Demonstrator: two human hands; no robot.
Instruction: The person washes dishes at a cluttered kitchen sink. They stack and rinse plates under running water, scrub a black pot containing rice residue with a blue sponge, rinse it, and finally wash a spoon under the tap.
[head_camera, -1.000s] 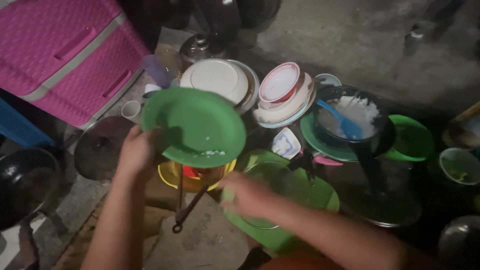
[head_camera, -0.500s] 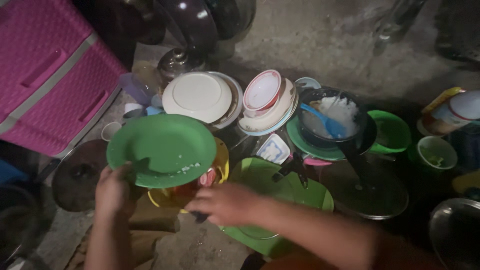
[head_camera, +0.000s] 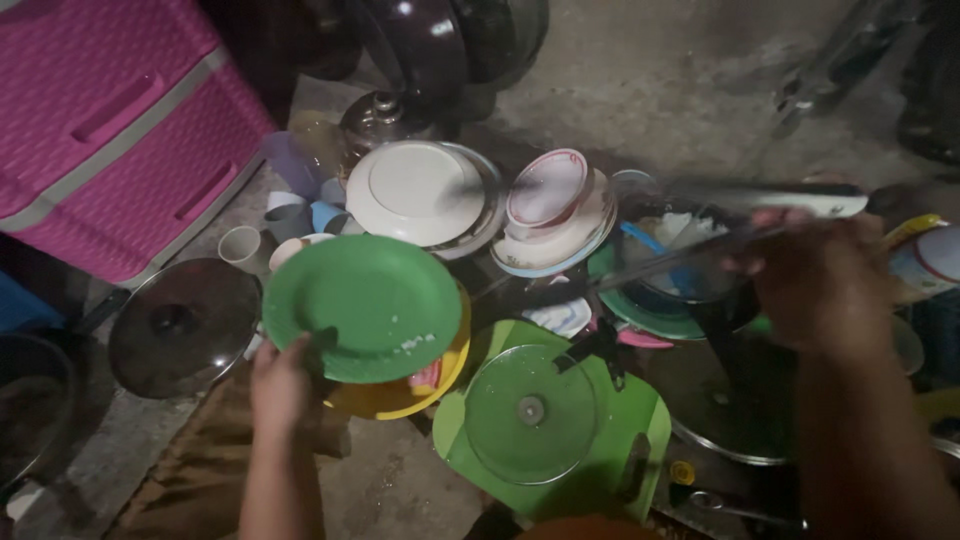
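Note:
My left hand grips the near rim of a green plate with a few white rice grains on it. I hold it tilted above a yellow bowl. My right hand is raised at the right, closed on long metal tongs. The blurred tongs stretch leftward over a black pot that holds rice and a blue spoon. Below the tongs, a round glass lid lies on a green board.
White plates and a red-rimmed bowl are stacked behind. A pink drawer unit stands at the left, with a dark pot lid and cups beside it. A can sits at the right edge.
My right hand took the tongs from under the green plate and swung them up to the right. The glass lid is now uncovered. The plate stayed in my left hand.

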